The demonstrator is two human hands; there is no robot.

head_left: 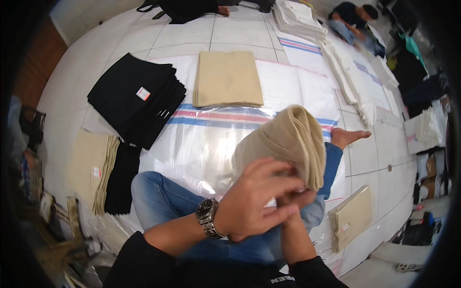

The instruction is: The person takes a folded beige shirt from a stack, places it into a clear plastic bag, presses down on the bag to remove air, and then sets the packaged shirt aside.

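A thick folded bundle of beige cloth (283,134) stands tilted above my lap, its looped folds facing right. My left hand (257,197), with a steel watch on the wrist, is at the bundle's lower edge, fingers bent and apart, slightly blurred. Behind it my right hand (295,204), partly hidden, grips the lower part of the bundle. My jeans-clad legs and a bare foot (348,137) are around it.
Black folded garments (129,91) and beige stacks (228,77) lie on white striped sheeting (302,77) over tiles. More beige pieces (91,163) lie left, a bagged beige pack (348,218) right. Another person (353,24) sits back right beside white cloth piles (300,19).
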